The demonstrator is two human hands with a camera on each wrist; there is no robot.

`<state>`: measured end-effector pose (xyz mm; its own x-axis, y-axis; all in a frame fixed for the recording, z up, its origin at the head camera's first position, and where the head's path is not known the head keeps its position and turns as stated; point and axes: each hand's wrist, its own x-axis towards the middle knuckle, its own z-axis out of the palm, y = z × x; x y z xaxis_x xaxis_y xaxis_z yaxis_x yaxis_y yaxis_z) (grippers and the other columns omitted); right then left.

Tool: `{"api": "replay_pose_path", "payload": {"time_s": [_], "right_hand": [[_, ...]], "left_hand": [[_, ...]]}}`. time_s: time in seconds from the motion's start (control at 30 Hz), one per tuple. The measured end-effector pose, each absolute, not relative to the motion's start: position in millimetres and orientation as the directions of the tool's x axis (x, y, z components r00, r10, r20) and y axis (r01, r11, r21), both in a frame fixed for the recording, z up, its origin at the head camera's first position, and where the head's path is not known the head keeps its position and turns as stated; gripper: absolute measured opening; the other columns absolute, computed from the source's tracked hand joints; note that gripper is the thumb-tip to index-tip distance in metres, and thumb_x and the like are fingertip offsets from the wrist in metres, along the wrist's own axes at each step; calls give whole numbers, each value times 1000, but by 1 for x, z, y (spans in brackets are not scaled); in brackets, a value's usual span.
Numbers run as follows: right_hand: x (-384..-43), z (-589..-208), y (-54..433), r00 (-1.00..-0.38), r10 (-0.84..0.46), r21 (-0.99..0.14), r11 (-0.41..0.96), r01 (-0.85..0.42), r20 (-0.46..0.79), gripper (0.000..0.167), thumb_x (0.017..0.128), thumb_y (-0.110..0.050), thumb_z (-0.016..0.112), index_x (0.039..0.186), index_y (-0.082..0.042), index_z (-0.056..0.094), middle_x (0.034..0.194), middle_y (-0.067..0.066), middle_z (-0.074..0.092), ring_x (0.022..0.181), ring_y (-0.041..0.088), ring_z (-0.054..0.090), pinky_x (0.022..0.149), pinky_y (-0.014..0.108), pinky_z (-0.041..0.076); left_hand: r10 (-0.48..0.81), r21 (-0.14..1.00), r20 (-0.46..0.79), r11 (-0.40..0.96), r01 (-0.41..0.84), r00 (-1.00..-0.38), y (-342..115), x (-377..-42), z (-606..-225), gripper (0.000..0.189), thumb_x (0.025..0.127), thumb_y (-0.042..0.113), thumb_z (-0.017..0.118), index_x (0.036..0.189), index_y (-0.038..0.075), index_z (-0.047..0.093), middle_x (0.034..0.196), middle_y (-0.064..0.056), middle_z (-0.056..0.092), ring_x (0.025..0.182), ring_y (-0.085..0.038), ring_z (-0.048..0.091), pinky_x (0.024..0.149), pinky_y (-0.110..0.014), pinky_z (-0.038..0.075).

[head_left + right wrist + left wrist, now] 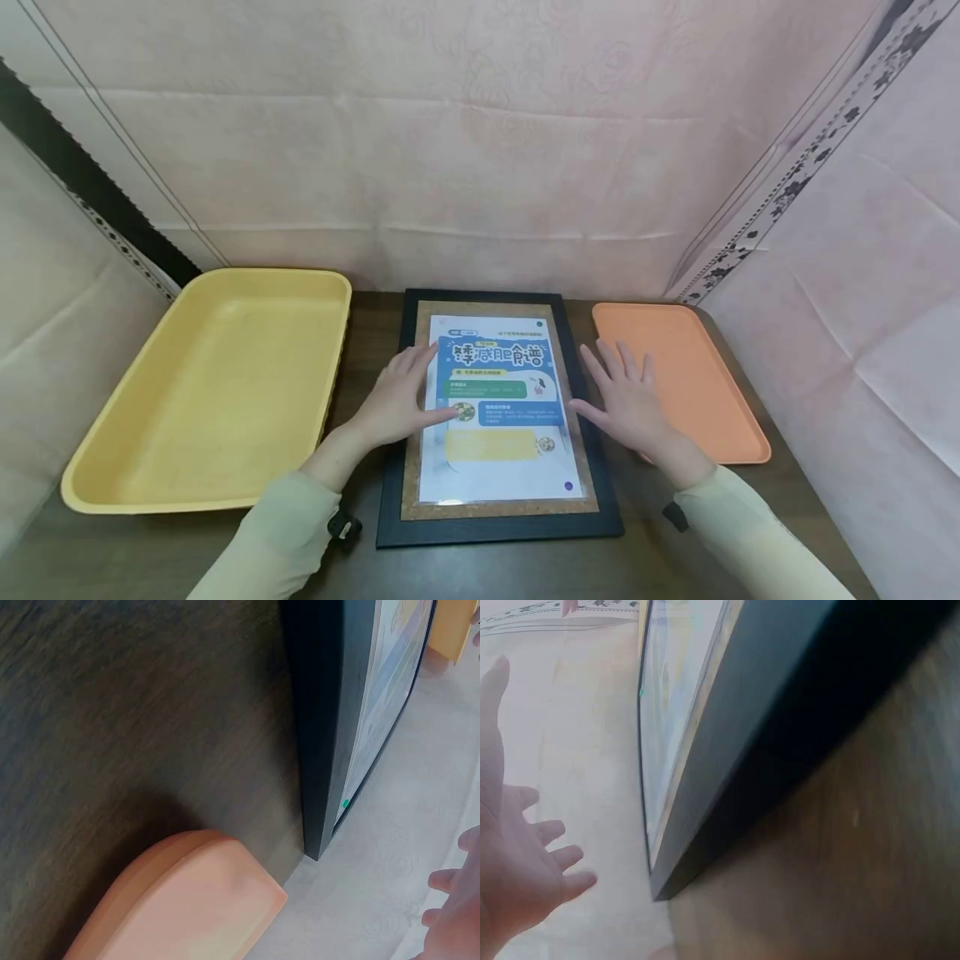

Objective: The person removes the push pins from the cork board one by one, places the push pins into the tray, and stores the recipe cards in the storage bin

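A black picture frame (pixel 498 533) lies flat on the table with a brown cork-like border inside it. Set within that border is a printed sheet (pixel 487 396) in blue, green and yellow with Chinese lettering. My left hand (pixel 397 400) hovers with fingers spread and overlaps the frame's left side in the head view. Over on the other side, my right hand (pixel 622 400) is spread as well, between the frame and the orange tray (pixel 697 383). Neither hand holds anything. In the left wrist view, the left hand (pixel 525 855) appears apart from the frame's dark edge (pixel 727 750).
A large yellow tray (pixel 202 392) stands at the left of the brown wooden table (pixel 420 575). Pale patterned cloth (pixel 465 167) hangs behind and at both sides. The orange tray's rounded corner (pixel 202 877) shows close by in the right wrist view.
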<state>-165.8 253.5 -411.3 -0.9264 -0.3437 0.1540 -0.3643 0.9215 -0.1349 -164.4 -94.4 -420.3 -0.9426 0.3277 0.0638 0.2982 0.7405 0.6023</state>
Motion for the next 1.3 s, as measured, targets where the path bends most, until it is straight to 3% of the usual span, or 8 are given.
{"api": "replay_pose_path", "payload": {"time_s": [0.13, 0.33, 0.63, 0.73, 0.9, 1.0, 1.17, 1.3], "right_hand": [[-167, -411, 251, -926, -343, -146, 919, -366, 156, 83, 82, -53, 60, 148, -16, 26, 155, 16, 20, 142, 43, 7, 108, 69, -2], [-169, -411, 250, -930, -334, -159, 921, -357, 154, 83, 82, -53, 60, 148, -16, 25, 155, 15, 20, 142, 43, 7, 109, 68, -2], [-172, -412, 249, -931, -334, -180, 916, -358, 149, 82, 83, -52, 60, 148, -15, 26, 155, 15, 19, 142, 43, 7, 109, 67, -4], [-173, -411, 248, -933, -332, -182, 917, -354, 143, 81, 83, -52, 60, 148, -16, 27, 155, 15, 19, 142, 43, 7, 109, 67, -4], [-177, -410, 245, -937, -322, -172, 924, -342, 135, 78, 84, -51, 58, 147, -15, 28, 155, 15, 20, 141, 43, 9, 109, 68, -1], [-180, -410, 245, -939, -317, -178, 924, -337, 132, 77, 85, -52, 57, 146, -14, 29, 154, 16, 21, 141, 43, 9, 110, 67, 0], [-187, -413, 243, -953, -287, -224, 927, -302, 98, 74, 86, -52, 54, 146, -14, 31, 154, 16, 22, 142, 42, 9, 111, 66, 0], [-206, -417, 239, -976, -210, -364, 906, -215, 54, 73, 90, -55, 48, 145, -11, 31, 152, 15, 28, 140, 38, 20, 112, 60, 16]], "left_hand": [[288, 747, -5, 638, 187, -958, -88, -170, -425, 94, 78, 45, 70, 150, 15, 17, 155, -15, 15, 141, -36, 18, 108, -59, 30], [247, 868, -161, 495, -19, -955, -81, -173, -433, 86, 86, 44, 61, 151, 15, 12, 157, -16, 9, 143, -39, 14, 110, -60, 24], [217, 871, -239, 478, -111, -946, -76, -172, -435, 77, 93, 49, 45, 150, 10, 10, 157, -16, 4, 144, -38, 3, 112, -62, 14], [192, 876, -255, 461, -142, -948, -76, -173, -436, 76, 94, 49, 43, 150, 9, 12, 156, -17, 11, 143, -38, 12, 113, -59, 18], [173, 898, -254, 407, -166, -952, -77, -175, -437, 69, 95, 44, 44, 147, 4, 20, 142, -20, 36, 128, -34, 41, 109, -52, 33], [138, 894, -278, 400, -203, -951, -76, -177, -438, 66, 96, 40, 45, 145, 2, 25, 139, -21, 41, 127, -35, 44, 108, -50, 35], [55, 864, -337, 415, -285, -940, -74, -183, -437, 62, 95, 33, 48, 142, -2, 29, 144, -22, 37, 132, -35, 39, 108, -49, 35], [24, 850, -346, 431, -303, -938, -69, -183, -435, 59, 95, 29, 48, 142, -3, 31, 142, -23, 38, 129, -36, 41, 107, -50, 36]]}}
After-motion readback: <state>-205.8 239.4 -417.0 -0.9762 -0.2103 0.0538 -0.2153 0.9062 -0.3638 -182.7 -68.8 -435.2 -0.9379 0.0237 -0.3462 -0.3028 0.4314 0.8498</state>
